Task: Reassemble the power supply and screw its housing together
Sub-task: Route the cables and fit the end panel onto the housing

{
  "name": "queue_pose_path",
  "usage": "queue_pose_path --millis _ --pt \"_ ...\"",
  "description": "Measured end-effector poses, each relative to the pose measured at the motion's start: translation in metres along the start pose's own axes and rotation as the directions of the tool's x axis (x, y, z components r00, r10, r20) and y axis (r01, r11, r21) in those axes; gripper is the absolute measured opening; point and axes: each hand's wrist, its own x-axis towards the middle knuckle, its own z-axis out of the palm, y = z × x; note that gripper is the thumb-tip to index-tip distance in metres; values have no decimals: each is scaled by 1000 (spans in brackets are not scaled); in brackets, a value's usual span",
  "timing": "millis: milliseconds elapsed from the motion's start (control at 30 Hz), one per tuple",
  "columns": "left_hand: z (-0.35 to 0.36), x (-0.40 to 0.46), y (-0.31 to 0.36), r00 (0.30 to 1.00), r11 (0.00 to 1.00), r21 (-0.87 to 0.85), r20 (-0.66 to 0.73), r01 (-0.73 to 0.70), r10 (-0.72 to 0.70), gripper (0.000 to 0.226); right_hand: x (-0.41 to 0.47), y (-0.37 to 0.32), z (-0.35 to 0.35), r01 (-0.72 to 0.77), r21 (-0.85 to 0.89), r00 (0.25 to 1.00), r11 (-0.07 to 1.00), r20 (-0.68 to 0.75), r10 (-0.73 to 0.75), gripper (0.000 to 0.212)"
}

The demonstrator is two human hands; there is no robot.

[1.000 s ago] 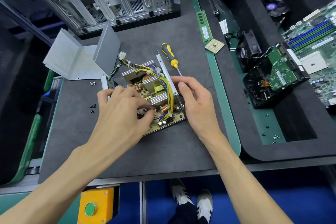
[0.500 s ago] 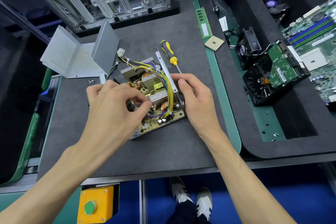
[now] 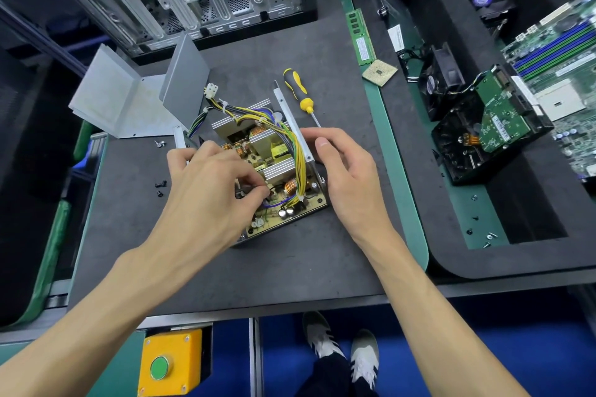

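Power supply (image 3: 274, 167), its circuit board and yellow wiring exposed, sits on the dark work mat (image 3: 290, 261) between both hands. Left hand (image 3: 209, 190) reaches over the board, fingertips pinching something small among the components. Right hand (image 3: 345, 171) curls round the housing's right wall. Beyond it lies a yellow-handled screwdriver (image 3: 298, 90).

I can read nothing here: the white sticker (image 3: 397, 37) on the black foam and the memory stick's (image 3: 361, 37) labels are too blurred.
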Motion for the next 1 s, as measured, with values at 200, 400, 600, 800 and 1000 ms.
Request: queue_pose_path --millis 200,400,600,800,1000 --pt "-1 1 0 1000 1000 21 21 -3 3 21 0 1 0 4 12 1000 1000 7 -4 28" --pt "0 5 2 1000 999 42 23 -10 9 19 0 0 0 3 5 1000 1000 1 -3 28" --pt "2 6 3 1000 999 51 15 -5 4 20 0 0 0 -3 -9 1000 1000 3 3 28" --pt "2 8 3 998 994 104 61 10 -17 23 0 0 0 -6 2 1000 1000 5 6 28" --pt "6 13 7 996 994 95 56 60 -66 38 0 1 0 -14 -1 1000 1000 6 14 29"
